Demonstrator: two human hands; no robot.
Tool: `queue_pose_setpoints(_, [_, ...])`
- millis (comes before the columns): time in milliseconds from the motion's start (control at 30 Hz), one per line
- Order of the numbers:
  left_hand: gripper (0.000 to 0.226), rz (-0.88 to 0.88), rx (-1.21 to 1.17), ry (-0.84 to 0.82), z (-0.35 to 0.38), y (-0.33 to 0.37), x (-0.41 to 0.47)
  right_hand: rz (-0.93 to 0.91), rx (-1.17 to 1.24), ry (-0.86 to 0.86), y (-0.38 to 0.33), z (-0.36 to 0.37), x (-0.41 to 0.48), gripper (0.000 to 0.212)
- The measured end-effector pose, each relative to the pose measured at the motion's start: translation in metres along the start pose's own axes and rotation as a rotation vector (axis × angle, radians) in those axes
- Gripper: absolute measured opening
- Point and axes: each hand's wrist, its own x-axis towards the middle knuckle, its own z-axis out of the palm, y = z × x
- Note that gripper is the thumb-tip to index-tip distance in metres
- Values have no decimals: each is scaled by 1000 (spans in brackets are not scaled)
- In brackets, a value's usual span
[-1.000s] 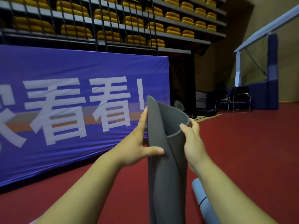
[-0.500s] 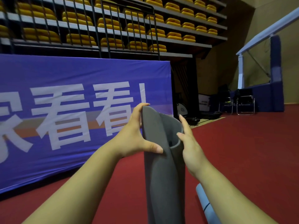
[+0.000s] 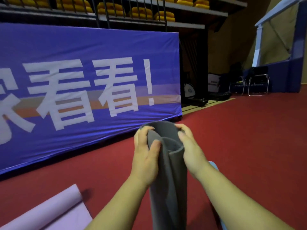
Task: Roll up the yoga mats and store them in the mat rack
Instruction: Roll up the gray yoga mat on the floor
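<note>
Unrolling is judged the risk: the grey mat (image 3: 169, 180), held upright at six o'clock in the view, is coiled loosely and gripped only at its top rim, by the left hand (image 3: 144, 156) curled at nine o'clock and the right hand (image 3: 191, 150) at three.

**An indoor sports hall with spectator stands**

Red sports flooring (image 3: 249, 146) is stretching across the room. Tiers of yellow seats (image 3: 141, 12) are rising behind a dark railing (image 3: 106, 15), and a long blue banner (image 3: 83, 47) with big white characters is hanging below them. Folding chairs (image 3: 258, 80) are standing by a blue padded barrier (image 3: 280, 75). A lilac mat (image 3: 49, 213) is lying on the floor, and a grey mat (image 3: 169, 188) is standing rolled.
</note>
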Motion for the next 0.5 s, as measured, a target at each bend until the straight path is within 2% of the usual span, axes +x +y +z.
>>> queue_pose_setpoints(67, [33, -33, 39, 16, 9, -19, -26, 46, 23, 20, 26, 0, -11, 22])
queue_pose_setpoints(133, [39, -53, 49, 65, 14, -31, -41, 74, 53, 36, 45, 0, -18, 23])
queue_pose_setpoints(500, [34, -67, 47, 125, 19, -47, -45, 73, 47, -42, 66, -8, -4, 35])
